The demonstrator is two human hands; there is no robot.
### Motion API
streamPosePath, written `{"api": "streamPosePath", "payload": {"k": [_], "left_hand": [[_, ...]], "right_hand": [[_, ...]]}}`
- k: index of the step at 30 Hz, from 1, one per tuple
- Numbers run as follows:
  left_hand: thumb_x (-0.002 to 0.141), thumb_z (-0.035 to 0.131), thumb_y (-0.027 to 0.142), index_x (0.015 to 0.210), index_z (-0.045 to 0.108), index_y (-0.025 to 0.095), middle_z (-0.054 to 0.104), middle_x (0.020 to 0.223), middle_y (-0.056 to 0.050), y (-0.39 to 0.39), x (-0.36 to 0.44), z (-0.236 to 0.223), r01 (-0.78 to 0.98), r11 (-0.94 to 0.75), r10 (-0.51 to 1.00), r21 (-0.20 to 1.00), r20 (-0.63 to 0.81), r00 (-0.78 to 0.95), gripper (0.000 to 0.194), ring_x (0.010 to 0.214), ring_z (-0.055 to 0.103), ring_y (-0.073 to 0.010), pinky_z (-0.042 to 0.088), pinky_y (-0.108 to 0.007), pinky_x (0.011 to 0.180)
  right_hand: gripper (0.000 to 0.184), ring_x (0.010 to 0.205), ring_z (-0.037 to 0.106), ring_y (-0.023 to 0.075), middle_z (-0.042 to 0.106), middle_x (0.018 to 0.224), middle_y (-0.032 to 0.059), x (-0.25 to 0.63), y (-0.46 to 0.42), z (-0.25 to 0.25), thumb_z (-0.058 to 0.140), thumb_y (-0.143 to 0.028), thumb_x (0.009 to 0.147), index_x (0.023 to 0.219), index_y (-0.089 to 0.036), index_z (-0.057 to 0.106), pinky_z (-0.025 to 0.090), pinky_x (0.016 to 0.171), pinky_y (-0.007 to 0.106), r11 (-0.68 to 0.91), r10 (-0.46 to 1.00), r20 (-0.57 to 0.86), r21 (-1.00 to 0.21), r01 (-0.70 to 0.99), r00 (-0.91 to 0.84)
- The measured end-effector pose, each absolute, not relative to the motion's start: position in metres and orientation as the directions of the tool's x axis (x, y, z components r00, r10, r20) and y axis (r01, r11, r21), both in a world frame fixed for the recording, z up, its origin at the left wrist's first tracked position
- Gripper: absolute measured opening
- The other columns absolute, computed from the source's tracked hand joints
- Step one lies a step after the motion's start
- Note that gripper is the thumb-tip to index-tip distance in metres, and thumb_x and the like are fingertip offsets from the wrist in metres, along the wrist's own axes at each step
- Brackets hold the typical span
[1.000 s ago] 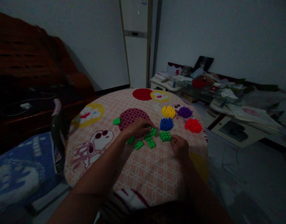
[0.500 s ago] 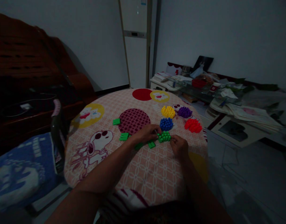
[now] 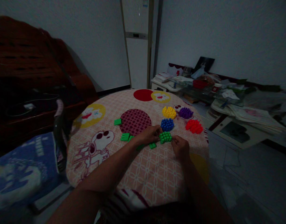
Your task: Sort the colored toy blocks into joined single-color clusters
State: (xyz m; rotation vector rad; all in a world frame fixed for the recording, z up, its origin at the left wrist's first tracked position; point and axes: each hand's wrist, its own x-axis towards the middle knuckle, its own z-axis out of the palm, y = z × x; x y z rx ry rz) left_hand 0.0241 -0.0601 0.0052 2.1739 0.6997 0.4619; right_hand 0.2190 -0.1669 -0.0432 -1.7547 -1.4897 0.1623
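Note:
A cluster of small, rounded green plastic pieces [image 3: 165, 137] stands on the table between my two hands. My left hand [image 3: 151, 134] reaches in from the left, fingers curled and closed at the cluster's left edge. From the right, my right hand [image 3: 180, 147] pinches at the opposite edge, thumb and fingertips together. Just behind is a similar blue cluster [image 3: 167, 124]. Flat green blocks lie to the left: one block [image 3: 117, 122] by the dark printed circle, another block [image 3: 125, 137] nearer, and one [image 3: 152, 145] under my left hand. My left forearm partly covers other green pieces.
Yellow [image 3: 169, 112], purple [image 3: 186, 113] and red [image 3: 194, 126] clusters sit at the table's right side. A patterned cloth [image 3: 154, 174] covers the round table. A chair [image 3: 60, 133] stands left; a cluttered glass-topped cabinet [image 3: 227, 102] stands right.
The whole view has shifted slightly. Both hands stay at the green cluster, with only small finger movement; the cluster looks slightly turned or more compact.

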Motion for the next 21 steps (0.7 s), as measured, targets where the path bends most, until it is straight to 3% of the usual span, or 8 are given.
{"api": "streamPosePath", "payload": {"k": [4,7,10,12,15,18,21], "left_hand": [[0.071,0.065,0.011,0.103,0.063,0.017,0.071,0.091,-0.002,-0.046,0.014,0.014,0.404,-0.582,0.702,0.706,0.186,0.687,0.033,0.082,0.067,-0.0159,0.051,-0.025,0.073],[0.076,0.062,0.013,0.102,0.067,0.016,0.072,0.1,-0.006,-0.028,-0.011,0.024,0.582,-0.529,0.838,0.618,0.271,0.473,0.027,0.093,0.067,-0.0199,0.052,-0.03,0.085],[0.085,0.059,0.02,0.109,0.066,0.014,0.068,0.112,-0.013,-0.014,-0.048,0.03,0.848,-0.267,0.949,0.458,0.28,0.148,0.026,0.108,0.062,-0.0267,0.049,-0.036,0.094],[0.091,0.054,0.025,0.111,0.064,0.01,0.065,0.116,-0.017,-0.008,-0.074,0.029,0.916,-0.1,0.971,0.389,0.239,0.005,0.027,0.114,0.058,-0.0333,0.048,-0.042,0.093],[0.089,0.061,0.03,0.095,0.064,0.005,0.066,0.098,-0.017,-0.001,-0.103,0.023,0.941,0.016,0.988,0.338,0.14,-0.067,0.026,0.108,0.059,-0.0391,0.047,-0.044,0.086],[0.087,0.065,0.029,0.085,0.062,0.008,0.064,0.082,-0.009,0.005,-0.113,0.017,0.952,0.029,0.994,0.306,0.095,-0.06,0.021,0.104,0.062,-0.036,0.046,-0.04,0.084],[0.083,0.068,0.023,0.091,0.065,0.01,0.068,0.088,-0.01,0.007,-0.104,0.017,0.929,-0.02,0.99,0.369,0.135,-0.032,0.016,0.103,0.063,-0.0324,0.046,-0.039,0.085]], "right_hand": [[0.03,0.062,0.063,0.0173,0.072,0.071,0.0054,0.222,-0.166,-0.048,0.048,-0.028,0.079,0.087,-0.018,0.075,0.044,0.062,0.025,0.043,0.857,0.412,-0.658,0.752,0.311],[0.029,0.061,0.063,0.0179,0.071,0.069,0.0054,0.223,-0.166,-0.05,0.048,-0.028,0.079,0.085,-0.018,0.075,0.044,0.061,0.026,0.049,0.854,0.414,-0.666,0.744,0.315],[0.029,0.061,0.063,0.0177,0.071,0.069,0.0054,0.222,-0.165,-0.049,0.048,-0.028,0.079,0.084,-0.018,0.075,0.044,0.06,0.026,0.047,0.86,0.401,-0.678,0.733,0.316],[0.029,0.062,0.064,0.0174,0.071,0.069,0.0055,0.222,-0.165,-0.049,0.048,-0.028,0.079,0.084,-0.018,0.074,0.043,0.06,0.025,0.049,0.862,0.398,-0.68,0.732,0.313],[0.029,0.06,0.063,0.0167,0.071,0.068,0.0051,0.222,-0.165,-0.049,0.047,-0.026,0.079,0.084,-0.018,0.075,0.043,0.06,0.025,0.039,0.859,0.403,-0.666,0.745,0.316],[0.029,0.06,0.062,0.0164,0.07,0.068,0.0048,0.222,-0.165,-0.05,0.047,-0.026,0.079,0.083,-0.018,0.074,0.043,0.06,0.025,0.039,0.853,0.419,-0.646,0.763,0.312],[0.028,0.06,0.062,0.0159,0.07,0.069,0.0045,0.221,-0.165,-0.05,0.047,-0.026,0.08,0.083,-0.019,0.074,0.043,0.061,0.025,0.054,0.845,0.438,-0.642,0.765,0.307]]}}
